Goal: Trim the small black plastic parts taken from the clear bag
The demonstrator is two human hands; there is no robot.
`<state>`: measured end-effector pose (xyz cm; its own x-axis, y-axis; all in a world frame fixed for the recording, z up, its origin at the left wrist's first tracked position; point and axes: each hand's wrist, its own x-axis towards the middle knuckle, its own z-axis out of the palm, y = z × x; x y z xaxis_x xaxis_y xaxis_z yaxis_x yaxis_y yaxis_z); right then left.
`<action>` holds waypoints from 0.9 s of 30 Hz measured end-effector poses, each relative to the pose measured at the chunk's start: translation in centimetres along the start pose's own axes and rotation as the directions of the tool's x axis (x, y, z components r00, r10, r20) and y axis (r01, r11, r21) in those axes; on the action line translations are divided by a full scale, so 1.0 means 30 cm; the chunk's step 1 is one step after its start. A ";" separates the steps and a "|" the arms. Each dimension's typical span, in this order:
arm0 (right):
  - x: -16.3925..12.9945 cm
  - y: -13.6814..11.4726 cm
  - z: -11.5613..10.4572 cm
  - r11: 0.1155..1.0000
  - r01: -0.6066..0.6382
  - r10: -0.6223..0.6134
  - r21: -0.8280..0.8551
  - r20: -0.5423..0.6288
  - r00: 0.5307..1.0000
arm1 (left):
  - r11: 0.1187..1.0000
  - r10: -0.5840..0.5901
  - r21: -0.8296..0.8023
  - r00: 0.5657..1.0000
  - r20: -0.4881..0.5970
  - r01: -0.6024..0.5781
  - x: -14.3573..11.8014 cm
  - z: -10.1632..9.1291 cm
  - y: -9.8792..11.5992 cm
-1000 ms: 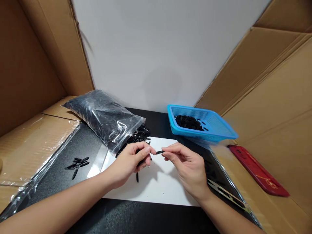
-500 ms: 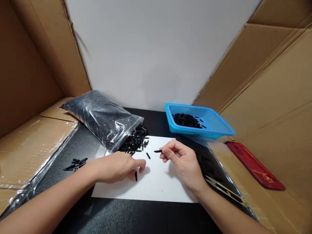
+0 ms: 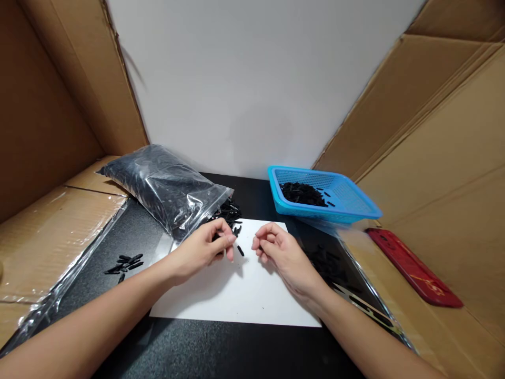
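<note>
My left hand point(image 3: 209, 246) is closed in a pinch above the white sheet point(image 3: 236, 300), beside the pile of black pieces point(image 3: 229, 210); whatever it holds is hidden. Opposite it, my right hand point(image 3: 281, 255) has its fingers curled together, with a dark bit of a small black piece showing at the fingertips. One slim loose black piece point(image 3: 240, 251) lies on the sheet between the hands. The clear plastic bag point(image 3: 158, 184), full of dark pieces, rests behind my left hand, its mouth towards the pile.
A blue basket point(image 3: 347, 197) with a heap of black pieces point(image 3: 302, 193) stands at the back right. Several black pieces point(image 3: 125, 263) lie left of the sheet, others point(image 3: 327, 263) right of it. A red case point(image 3: 412, 268) lies far right. Cardboard walls point(image 3: 442, 121) flank the table.
My left hand has risen from the sheet and pinched closed; the black piece at its fingers no longer shows on the paper. The piece sticking out of my right hand is now mostly hidden.
</note>
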<state>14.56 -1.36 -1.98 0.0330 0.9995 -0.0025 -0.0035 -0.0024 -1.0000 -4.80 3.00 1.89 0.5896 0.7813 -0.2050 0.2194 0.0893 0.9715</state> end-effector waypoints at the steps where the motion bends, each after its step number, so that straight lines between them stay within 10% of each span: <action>1: 0.007 0.012 0.001 0.996 0.016 -0.016 -0.093 -0.003 1.000 | 0.993 -0.033 -0.114 0.998 -0.044 0.027 0.004 0.003 -0.002; 8: 0.015 0.042 0.019 0.643 0.325 -0.249 -0.694 0.211 0.945 | 0.951 -0.100 -0.305 0.981 -0.165 0.046 0.010 -0.002 -0.011; 15: -0.014 -0.007 0.007 0.854 0.208 -0.220 -0.476 0.032 0.975 | 0.968 -0.131 -0.224 0.988 -0.077 0.110 -0.002 0.027 -0.015; 27: -0.045 -0.045 -0.004 0.854 0.294 -0.314 -0.430 0.025 0.949 | 0.934 -0.075 -0.346 0.996 0.043 0.085 -0.034 0.069 0.007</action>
<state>14.65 -2.70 -0.64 0.0077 0.9500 0.3121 0.4363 0.2777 -0.8559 -3.75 0.94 2.06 0.6046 0.7451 -0.2817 -0.0138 0.3634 0.9315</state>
